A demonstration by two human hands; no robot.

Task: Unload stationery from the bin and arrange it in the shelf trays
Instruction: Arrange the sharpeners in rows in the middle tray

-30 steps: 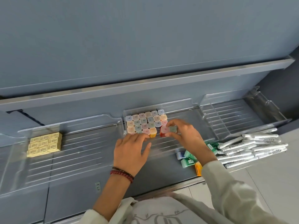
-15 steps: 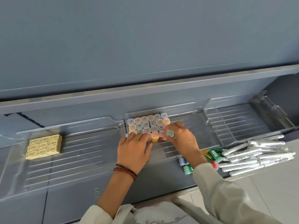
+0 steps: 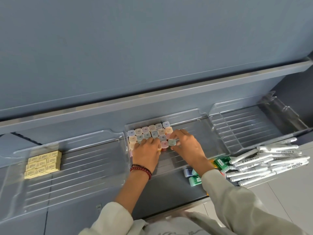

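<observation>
Several small square pastel-capped containers [image 3: 150, 132] stand packed in rows at the back left of the middle clear tray [image 3: 194, 119]. My left hand [image 3: 147, 152] lies flat over the front rows, fingers spread on the caps. My right hand [image 3: 185, 146] pinches a pale green-capped container [image 3: 172, 142] at the right end of the front row, beside a pink-capped one [image 3: 164, 144]. The bin is out of view.
The left clear tray [image 3: 81, 168] holds a block of yellow erasers [image 3: 43, 164]. The right clear tray [image 3: 250, 126] has ribbed dividers. White markers [image 3: 267, 163] lie piled on the shelf front, with green [image 3: 221, 162] and other loose small containers [image 3: 194, 179] beside my right sleeve.
My right hand brought the green-capped container down into the front row. My left hand slid forward onto the caps. The camera shifted slightly.
</observation>
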